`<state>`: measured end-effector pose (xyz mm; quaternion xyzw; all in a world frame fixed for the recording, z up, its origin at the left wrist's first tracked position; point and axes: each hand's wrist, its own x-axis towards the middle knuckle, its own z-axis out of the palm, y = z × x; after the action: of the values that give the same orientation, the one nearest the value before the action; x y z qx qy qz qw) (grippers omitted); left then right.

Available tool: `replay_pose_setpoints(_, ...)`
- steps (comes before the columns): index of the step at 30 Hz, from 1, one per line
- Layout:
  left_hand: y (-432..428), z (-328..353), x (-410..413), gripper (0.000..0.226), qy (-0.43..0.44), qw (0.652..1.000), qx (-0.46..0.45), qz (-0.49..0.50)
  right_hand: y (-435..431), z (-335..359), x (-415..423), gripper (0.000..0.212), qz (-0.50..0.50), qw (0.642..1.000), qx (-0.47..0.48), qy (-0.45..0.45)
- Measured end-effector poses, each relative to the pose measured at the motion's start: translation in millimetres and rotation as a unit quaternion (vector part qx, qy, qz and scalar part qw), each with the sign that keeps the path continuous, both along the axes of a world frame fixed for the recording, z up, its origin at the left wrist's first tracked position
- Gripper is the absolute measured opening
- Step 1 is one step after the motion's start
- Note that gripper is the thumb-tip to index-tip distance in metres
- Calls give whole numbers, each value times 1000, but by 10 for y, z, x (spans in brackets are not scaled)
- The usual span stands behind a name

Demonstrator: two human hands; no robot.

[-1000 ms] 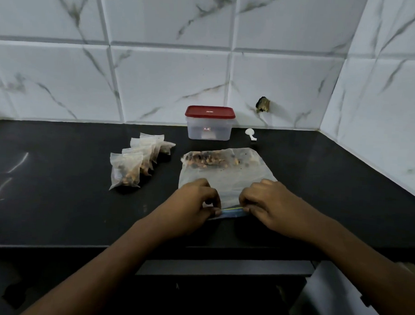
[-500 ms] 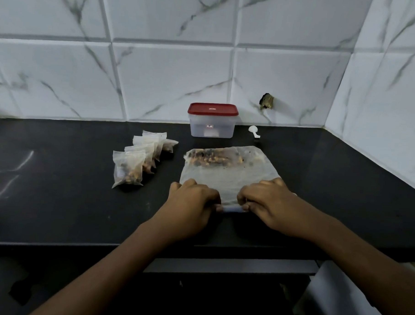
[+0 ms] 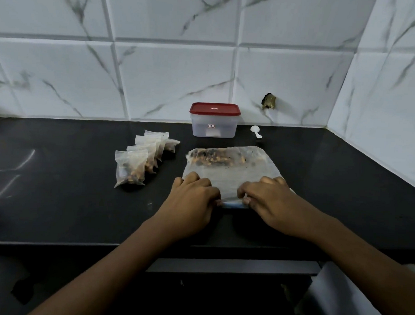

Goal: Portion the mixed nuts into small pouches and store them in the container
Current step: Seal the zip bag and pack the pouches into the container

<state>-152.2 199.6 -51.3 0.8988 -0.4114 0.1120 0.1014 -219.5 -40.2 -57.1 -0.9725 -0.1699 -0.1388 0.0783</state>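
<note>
Pinching the near edge of the big bag (image 3: 229,175) from both ends, the left hand (image 3: 190,204) and the right hand (image 3: 271,203) each hold a narrow grip, fingers curled down and thumbs tucked under, on the pale blue zip strip (image 3: 233,204) that shows between them. I read this as working the seal, though whether it is being pressed closed or pulled apart cannot be told from here. The bag lies flat on the dark desk (image 3: 69,187), right in front of the person, with its mouth pointing at them and its closed bottom pointing at the tiled wall. That probably explains why the mixed nuts (image 3: 216,159) sit heaped at the far end, well away from the opening, so nothing spills while the edge is handled. The zip strip and the band of nuts both run left to right. The bag looks close to square, so its own long axis is hard to call under the wide lens. To the left, apart from the bag, the small pouches (image 3: 142,161) lie overlapping in a row that slants from near left towards the far right, each with its nuts settled at the nearer end. They look filled and waiting. The container (image 3: 213,126) stands upright against the wall behind the bag with its red lid (image 3: 214,108) on, so storing has seemingly not begun. A white scoop (image 3: 255,131) lies just to its right.
</note>
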Motion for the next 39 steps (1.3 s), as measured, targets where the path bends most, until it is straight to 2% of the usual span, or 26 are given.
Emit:
replay_pose_setpoints(5,-51,21,95,9,58,997,-42,12,-15,10,23,15,10,1000,3,9)
replay_pose_setpoints(9,-43,-10,113,25,-8,1000,-10,13,13,-23,71,19,-9,1000,-6,-19)
replay_pose_setpoints(11,-31,-50,116,35,-3,1000,-11,19,25,-25,68,23,-13,999,-15,-32)
replay_pose_setpoints(15,-47,-48,184,29,11,1000,8,16,-8,-2,79,40,-16,1000,7,2)
replay_pose_setpoints(18,-130,14,272,24,54,998,3,22,-15,-6,197,23,-4,1000,-1,8)
replay_pose_setpoints(21,-162,18,335,17,99,994,-41,29,-13,2,276,12,8,1000,-6,-1)
replay_pose_setpoints(24,-139,-4,347,21,56,998,-26,24,-36,-7,283,29,10,1000,-2,-18)
replay_pose_setpoints(28,-100,-74,318,41,18,999,-28,3,-68,-36,301,17,4,1000,4,0)
replay_pose_setpoints(32,-139,-4,381,28,41,999,6,7,-41,44,415,16,2,999,-23,24)
replay_pose_setpoints(36,-271,172,546,13,108,993,37,33,-66,276,571,8,46,993,13,107)
replay_pose_setpoints(39,-287,176,651,8,135,990,27,39,-171,214,623,19,49,993,35,100)
